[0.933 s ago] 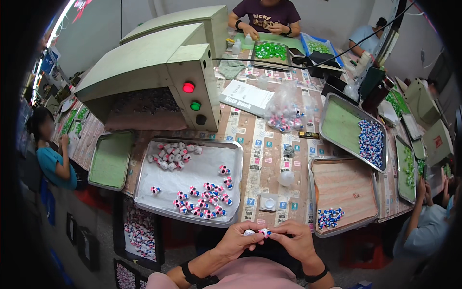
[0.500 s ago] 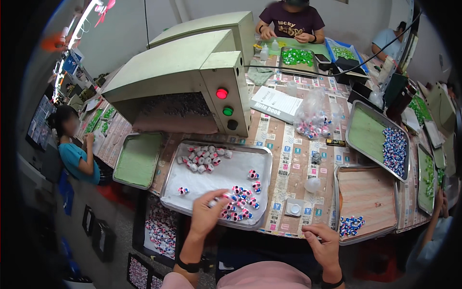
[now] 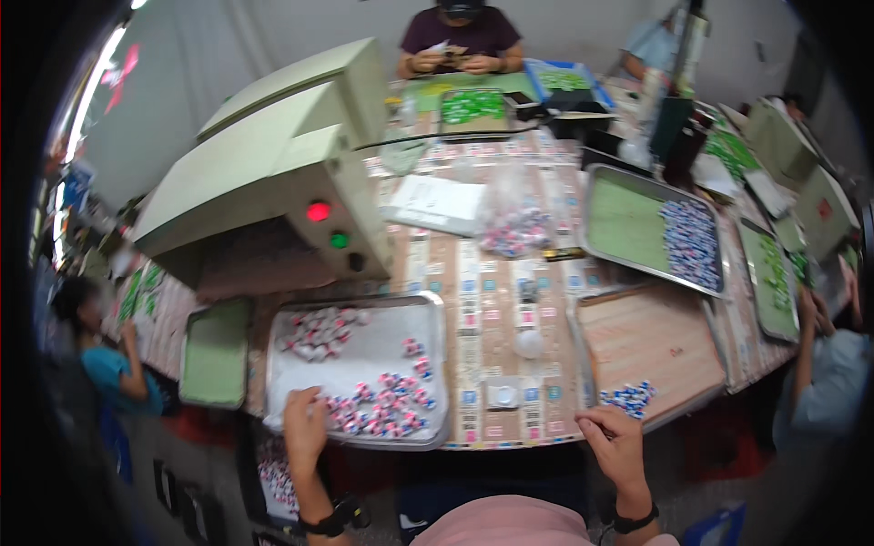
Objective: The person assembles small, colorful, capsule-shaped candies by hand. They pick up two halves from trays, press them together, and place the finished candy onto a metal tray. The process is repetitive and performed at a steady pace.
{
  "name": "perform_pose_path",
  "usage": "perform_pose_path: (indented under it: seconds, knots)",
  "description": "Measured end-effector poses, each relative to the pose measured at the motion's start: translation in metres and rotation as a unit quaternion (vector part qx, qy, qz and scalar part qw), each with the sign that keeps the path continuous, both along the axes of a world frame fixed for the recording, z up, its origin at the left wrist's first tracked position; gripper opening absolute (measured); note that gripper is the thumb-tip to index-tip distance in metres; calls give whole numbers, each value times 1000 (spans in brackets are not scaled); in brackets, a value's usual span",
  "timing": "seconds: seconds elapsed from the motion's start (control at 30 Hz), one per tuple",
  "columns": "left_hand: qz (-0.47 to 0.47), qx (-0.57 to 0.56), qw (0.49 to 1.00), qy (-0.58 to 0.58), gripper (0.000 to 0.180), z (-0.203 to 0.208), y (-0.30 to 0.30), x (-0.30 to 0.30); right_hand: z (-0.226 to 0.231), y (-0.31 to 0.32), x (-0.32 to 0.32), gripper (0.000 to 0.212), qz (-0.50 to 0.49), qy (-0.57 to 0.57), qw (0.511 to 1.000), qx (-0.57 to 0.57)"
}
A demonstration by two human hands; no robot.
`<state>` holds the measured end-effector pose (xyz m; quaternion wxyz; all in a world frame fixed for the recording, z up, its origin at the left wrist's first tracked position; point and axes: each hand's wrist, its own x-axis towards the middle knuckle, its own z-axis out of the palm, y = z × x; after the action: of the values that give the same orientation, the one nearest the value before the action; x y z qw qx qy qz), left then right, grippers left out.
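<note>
My left hand (image 3: pixel 305 423) is at the front left edge of a white-lined metal tray (image 3: pixel 355 355), its fingers curled; whatever they hold is hidden. Right beside it lies a spread of small pink, blue and white figure-like pieces (image 3: pixel 382 405). Whiter, pink-marked pieces (image 3: pixel 320 333) are heaped at the tray's far left. My right hand (image 3: pixel 614 441) hovers at the table's front edge, thumb and fingers pinched together; anything between them is too small to make out. Just beyond it, small blue and white pieces (image 3: pixel 628 398) sit in a tray with a wooden-looking liner (image 3: pixel 646 337).
A pale machine (image 3: pixel 273 191) with lit buttons stands behind the white-lined tray. Between the trays are a small white square holder (image 3: pixel 503 392) and a bag of pieces (image 3: pixel 514 227). A green-lined tray (image 3: pixel 624 214) lies far right. Co-workers sit across and at both sides.
The view has turned, so the table sits further left in it. My left hand has moved from over the pieces to the tray's left edge. My right hand stays pinched.
</note>
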<state>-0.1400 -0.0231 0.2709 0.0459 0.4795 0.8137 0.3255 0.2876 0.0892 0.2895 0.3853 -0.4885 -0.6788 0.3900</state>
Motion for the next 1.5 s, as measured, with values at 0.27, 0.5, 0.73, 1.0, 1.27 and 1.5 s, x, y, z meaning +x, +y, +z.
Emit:
perform_pose_path:
  seconds: [0.27,0.5,0.73,1.0,1.27,1.5]
  knots:
    - [-29,86,872,-482,10,20,6,61,-5,29,59,13,-183,-150,968,89]
    - [-187,-117,511,-831,22,14,33,157,-12,40,50,18,-112,-294,946,76]
    - [-212,-171,482,-833,35,16,38,207,-19,65,47,21,-107,-297,946,78]
    - [-132,-94,407,-899,27,-4,37,207,-12,49,35,25,-89,14,996,5]
    - [-120,-71,346,-928,40,-9,41,195,1,8,-11,27,-6,283,903,-322]
    - [-101,-15,373,-922,39,-13,34,184,-8,7,-50,26,36,227,932,-281]
